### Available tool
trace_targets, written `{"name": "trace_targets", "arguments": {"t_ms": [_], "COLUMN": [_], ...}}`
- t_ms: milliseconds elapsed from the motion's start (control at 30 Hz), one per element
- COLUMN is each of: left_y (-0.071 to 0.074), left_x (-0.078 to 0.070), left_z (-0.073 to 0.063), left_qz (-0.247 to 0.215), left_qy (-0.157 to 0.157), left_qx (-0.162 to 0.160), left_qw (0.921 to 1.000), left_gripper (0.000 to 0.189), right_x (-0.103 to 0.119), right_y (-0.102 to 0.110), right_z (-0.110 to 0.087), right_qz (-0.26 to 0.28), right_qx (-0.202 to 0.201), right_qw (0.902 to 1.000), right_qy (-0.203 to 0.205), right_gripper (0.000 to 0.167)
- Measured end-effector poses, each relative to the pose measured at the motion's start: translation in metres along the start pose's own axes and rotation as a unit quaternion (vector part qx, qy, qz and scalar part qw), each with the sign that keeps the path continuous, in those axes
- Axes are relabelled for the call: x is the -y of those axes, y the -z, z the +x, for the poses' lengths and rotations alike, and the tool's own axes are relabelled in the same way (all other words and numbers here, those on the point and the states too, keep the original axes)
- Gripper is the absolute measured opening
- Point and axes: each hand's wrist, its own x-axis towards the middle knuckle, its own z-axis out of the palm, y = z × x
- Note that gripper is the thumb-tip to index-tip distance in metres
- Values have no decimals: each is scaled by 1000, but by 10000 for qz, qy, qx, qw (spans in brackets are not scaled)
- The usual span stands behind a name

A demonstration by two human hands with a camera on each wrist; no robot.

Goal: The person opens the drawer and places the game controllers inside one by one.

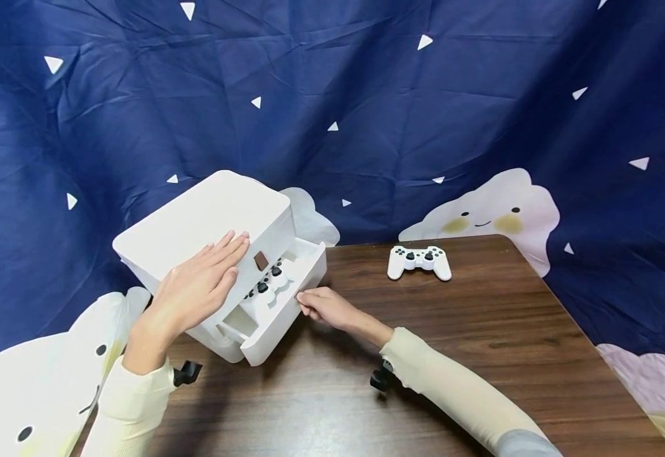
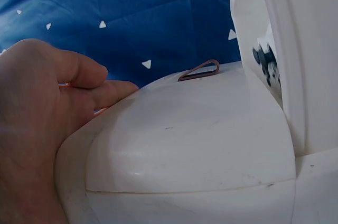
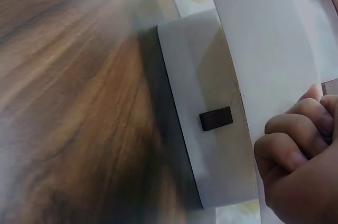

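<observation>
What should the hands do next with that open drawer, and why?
Maybe the right hand should gently pull the drawer out a little more: it grips the drawer's front, the left hand rests on the white box, and the controller inside looks partly hidden behind the box's edge.

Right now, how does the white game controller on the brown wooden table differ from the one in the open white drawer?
The table controller shows whole; the drawer controller is partly hidden by the white cabinet. The table controller's grips point toward you; the drawer controller's point toward the drawer's front panel. Both are white with black thumbsticks.
</observation>
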Motion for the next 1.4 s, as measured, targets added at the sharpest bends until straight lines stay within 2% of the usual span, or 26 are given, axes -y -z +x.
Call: {"name": "trace_targets", "arguments": {"t_ms": [200, 567, 733, 867, 1167, 1400], "left_y": [0, -1, 0, 0, 0, 1], "left_x": [0, 0, 0, 0, 0, 1], "left_z": [1, 1, 1, 1, 1, -1], "left_qz": [5, 60, 70, 75, 140, 226], "left_qy": [-2, 8, 27, 4, -80, -151], "left_qx": [61, -34, -11, -26, -80, -66], "left_qw": [10000, 10000, 10000, 10000, 9998, 9996], "left_gripper": [53, 52, 53, 53, 53, 54], "right_x": [4, 8, 11, 13, 15, 11], "right_y": [-4, -15, -18, -22, -27, -28], "right_z": [17, 46, 57, 65, 72, 70], "right_qz": [-72, -92, -219, -229, -36, -6], "right_qx": [-53, 26, 101, 136, 163, 215], "right_qw": [9999, 9995, 9992, 9993, 9983, 9987], "right_qy": [-117, -305, -323, -280, -565, -466], "right_gripper": [43, 43, 50, 46, 43, 42]}}
